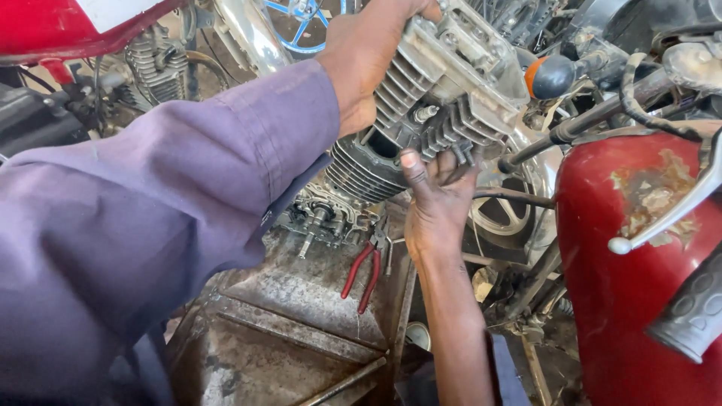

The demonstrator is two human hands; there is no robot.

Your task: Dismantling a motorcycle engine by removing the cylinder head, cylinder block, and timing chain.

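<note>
My left hand (361,60), in a purple sleeve, grips the top left of a grey finned engine cylinder head (451,83) held up in the air. My right hand (436,203) reaches up from below and holds its underside, thumb against the fins. A darker round finned cylinder (361,169) sits just beneath the head on its left. Below that lies an engine case part (323,218) with a protruding shaft.
Red-handled pliers (365,274) lie on a rusty, oily metal stand (301,301). A red, rusted motorcycle tank (639,248) with a brake lever (669,210) and handlebar grip (696,312) crowds the right. Another red motorcycle (45,30) stands at upper left.
</note>
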